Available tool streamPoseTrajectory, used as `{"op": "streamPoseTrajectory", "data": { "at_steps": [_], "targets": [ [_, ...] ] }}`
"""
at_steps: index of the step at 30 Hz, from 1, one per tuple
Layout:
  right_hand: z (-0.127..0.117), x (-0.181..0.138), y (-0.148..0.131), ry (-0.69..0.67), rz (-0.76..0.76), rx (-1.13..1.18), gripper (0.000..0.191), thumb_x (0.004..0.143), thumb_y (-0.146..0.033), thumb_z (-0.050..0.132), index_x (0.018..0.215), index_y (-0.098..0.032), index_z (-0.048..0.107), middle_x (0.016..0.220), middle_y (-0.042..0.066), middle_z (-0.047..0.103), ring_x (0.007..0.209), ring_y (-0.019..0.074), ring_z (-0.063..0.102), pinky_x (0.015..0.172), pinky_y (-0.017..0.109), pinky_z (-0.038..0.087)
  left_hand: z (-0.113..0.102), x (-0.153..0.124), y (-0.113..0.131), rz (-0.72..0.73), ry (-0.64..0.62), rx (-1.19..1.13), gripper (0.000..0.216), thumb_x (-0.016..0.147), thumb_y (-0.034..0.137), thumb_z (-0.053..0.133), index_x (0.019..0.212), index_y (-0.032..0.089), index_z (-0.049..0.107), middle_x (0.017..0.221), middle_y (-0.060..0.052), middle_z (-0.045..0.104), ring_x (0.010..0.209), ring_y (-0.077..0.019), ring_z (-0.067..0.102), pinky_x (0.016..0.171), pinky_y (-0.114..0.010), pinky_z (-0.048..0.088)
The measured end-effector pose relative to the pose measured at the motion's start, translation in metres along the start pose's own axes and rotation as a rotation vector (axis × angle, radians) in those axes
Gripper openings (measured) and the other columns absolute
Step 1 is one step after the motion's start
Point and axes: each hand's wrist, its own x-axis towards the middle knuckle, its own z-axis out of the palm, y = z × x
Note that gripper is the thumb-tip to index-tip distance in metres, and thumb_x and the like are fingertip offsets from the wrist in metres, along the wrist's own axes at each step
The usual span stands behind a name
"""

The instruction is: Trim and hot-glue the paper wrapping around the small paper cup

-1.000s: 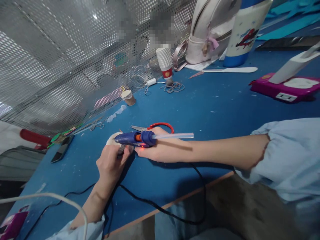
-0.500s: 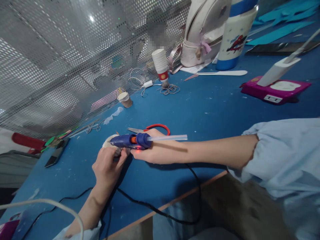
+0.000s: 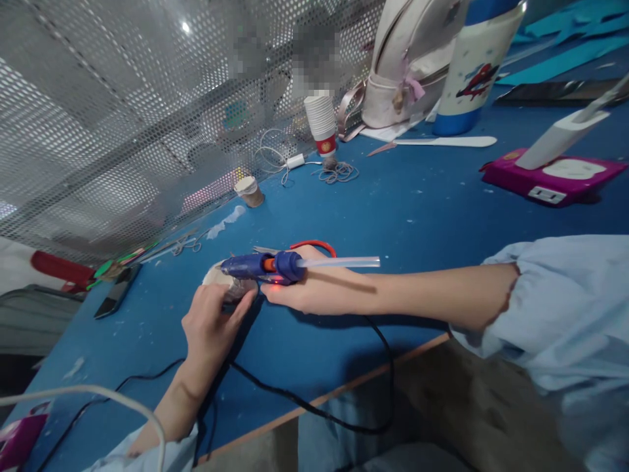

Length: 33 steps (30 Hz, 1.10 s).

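My right hand (image 3: 307, 288) is closed round a blue glue gun (image 3: 263, 266), its red light lit and a clear glue stick (image 3: 344, 262) jutting from the back. The gun's nozzle points left, over a small whitish cup-like piece (image 3: 240, 288). My left hand (image 3: 211, 318) grips that piece low on the table, thumb at its near side and fingers over its left edge. Part of the piece is hidden by the gun and fingers. Just behind my right hand lie red-handled scissors (image 3: 314, 245), mostly covered.
A small covered cup (image 3: 249, 191), stacked paper cups (image 3: 320, 121) and a coil of cord (image 3: 341, 173) stand towards the mesh panel. At right are a magenta power strip (image 3: 550, 180), a bottle (image 3: 476, 78) and a white knife (image 3: 447, 141). A black cable (image 3: 304, 410) loops along the near edge.
The glue gun has shifted slightly up and right, off the cup-like piece's near side. My left thumb has spread, baring more of the piece. The whole view has shifted a little.
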Motion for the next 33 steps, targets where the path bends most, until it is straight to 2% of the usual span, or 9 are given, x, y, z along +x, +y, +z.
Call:
{"op": "streamPoseTrajectory", "data": {
  "at_steps": [5,10,16,25,33],
  "targets": [
    [-0.001,-0.001,-0.001,0.023,0.001,0.0,0.016,0.081,-0.021,0.055,0.065,-0.017,0.051,0.051,-0.006,0.042,0.052,0.009,0.037,0.049,0.023,0.025,-0.003,-0.002,0.0,-0.011,-0.004,0.013,0.022,0.084,0.039,0.068,0.083,0.02,0.058,0.071,0.0,0.061,0.065,-0.0155,0.056,0.062,-0.025,0.043],
    [0.0,0.001,-0.001,0.02,0.002,0.019,0.014,0.08,-0.02,0.055,0.066,-0.017,0.054,0.05,-0.006,0.044,0.051,0.0089,0.038,0.049,0.023,0.025,-0.006,0.002,0.003,-0.025,-0.072,0.002,0.019,0.093,0.031,0.057,0.078,0.02,0.055,0.068,0.001,0.057,0.064,-0.0142,0.052,0.061,-0.025,0.039],
    [0.002,0.001,0.002,0.025,0.038,0.021,0.016,0.079,-0.02,0.056,0.063,-0.017,0.051,0.049,-0.005,0.044,0.049,0.0089,0.04,0.047,0.023,0.025,0.0,0.007,0.005,0.01,0.009,0.039,0.033,0.089,0.023,0.061,0.063,0.022,0.041,0.056,0.005,0.044,0.057,-0.0128,0.043,0.055,-0.025,0.032],
    [0.001,0.0,0.003,0.006,0.106,0.003,0.023,0.081,-0.027,0.055,0.063,-0.02,0.043,0.045,-0.008,0.04,0.04,0.0071,0.039,0.039,0.02,0.024,0.005,0.008,0.005,0.01,0.026,0.05,0.035,0.088,0.024,0.06,0.06,0.023,0.04,0.054,0.005,0.041,0.055,-0.013,0.041,0.053,-0.024,0.031],
    [0.0,-0.001,0.002,0.001,0.168,0.005,0.017,0.079,-0.03,0.057,0.067,-0.019,0.05,0.046,-0.008,0.042,0.039,0.0072,0.04,0.037,0.019,0.025,0.008,0.006,0.002,0.044,0.042,0.063,0.038,0.091,0.03,0.061,0.06,0.023,0.04,0.052,0.005,0.041,0.055,-0.0135,0.043,0.053,-0.025,0.031]
  ]
}}
